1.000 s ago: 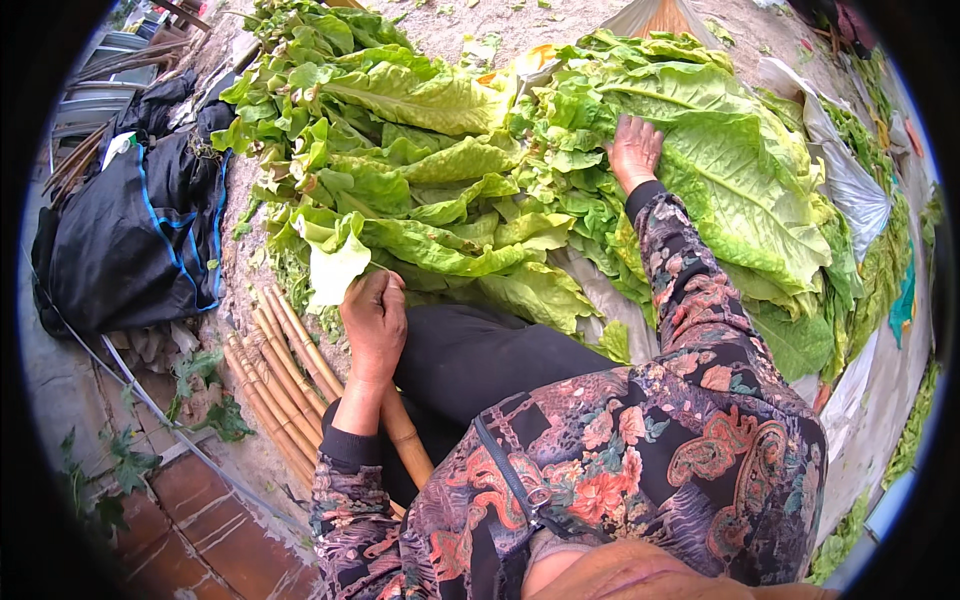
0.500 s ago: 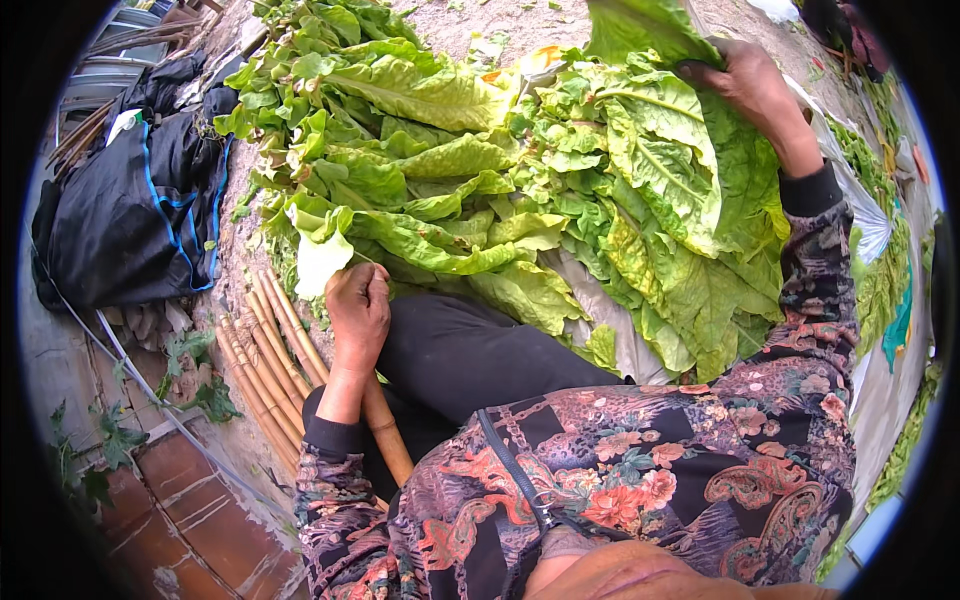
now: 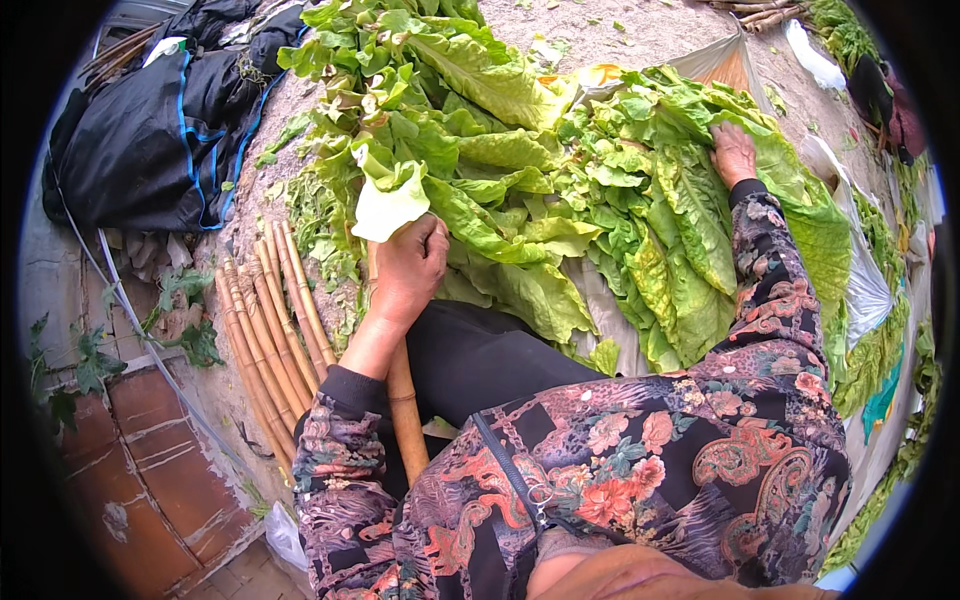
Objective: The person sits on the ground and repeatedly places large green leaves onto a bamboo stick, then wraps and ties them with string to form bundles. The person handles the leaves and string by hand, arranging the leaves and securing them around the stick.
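My left hand is closed beside the upper end of a bamboo pole that slants down past my leg. A pale green leaf stands up just beyond its knuckles. What the left fingers pinch is hidden. Over on the right, my right hand has its fingers bent onto a large leaf on top of a heap of broad yellow-green leaves. Another thick row of leaves lies between the hands, stem ends toward the far left.
Several thin bamboo poles lie left of my leg. A black bag with blue trim rests at the far left, near reddish-brown tiles. White plastic sheeting and more greenery lie along the right side.
My right hand has come down and nearer from the raised leaf onto the heap. My left hand has shifted right and farther away, still closed. The whole view has shifted somewhat.
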`<state>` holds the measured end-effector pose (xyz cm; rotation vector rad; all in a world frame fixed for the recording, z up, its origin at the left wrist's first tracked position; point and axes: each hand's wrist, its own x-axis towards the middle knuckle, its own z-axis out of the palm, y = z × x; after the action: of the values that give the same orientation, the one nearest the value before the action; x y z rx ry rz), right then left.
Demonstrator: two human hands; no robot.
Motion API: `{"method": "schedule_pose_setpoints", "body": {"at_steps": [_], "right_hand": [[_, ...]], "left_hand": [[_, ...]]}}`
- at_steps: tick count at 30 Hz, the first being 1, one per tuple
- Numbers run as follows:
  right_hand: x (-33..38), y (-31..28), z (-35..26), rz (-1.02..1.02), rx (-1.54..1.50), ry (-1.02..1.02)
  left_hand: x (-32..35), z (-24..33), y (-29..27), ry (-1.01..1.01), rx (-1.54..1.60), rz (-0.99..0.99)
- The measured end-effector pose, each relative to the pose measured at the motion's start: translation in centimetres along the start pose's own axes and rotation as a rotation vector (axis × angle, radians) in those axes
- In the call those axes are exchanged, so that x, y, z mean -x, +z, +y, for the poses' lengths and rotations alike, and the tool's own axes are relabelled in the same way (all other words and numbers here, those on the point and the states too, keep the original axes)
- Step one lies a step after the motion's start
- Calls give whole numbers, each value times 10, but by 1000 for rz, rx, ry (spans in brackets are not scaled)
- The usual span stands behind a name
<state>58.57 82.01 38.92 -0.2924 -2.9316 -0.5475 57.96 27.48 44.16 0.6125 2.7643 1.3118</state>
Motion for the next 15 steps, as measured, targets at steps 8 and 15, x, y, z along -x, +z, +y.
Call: {"method": "schedule_pose_setpoints", "body": {"at_steps": [8,15], "right_hand": [[26,-128,-33,423,-438,-54],[90,-135,-260,-265,-579,-628]], "left_hand": [[4,-36,10,193,-70,178],[39,-26,-37,155,-108,137]]}}
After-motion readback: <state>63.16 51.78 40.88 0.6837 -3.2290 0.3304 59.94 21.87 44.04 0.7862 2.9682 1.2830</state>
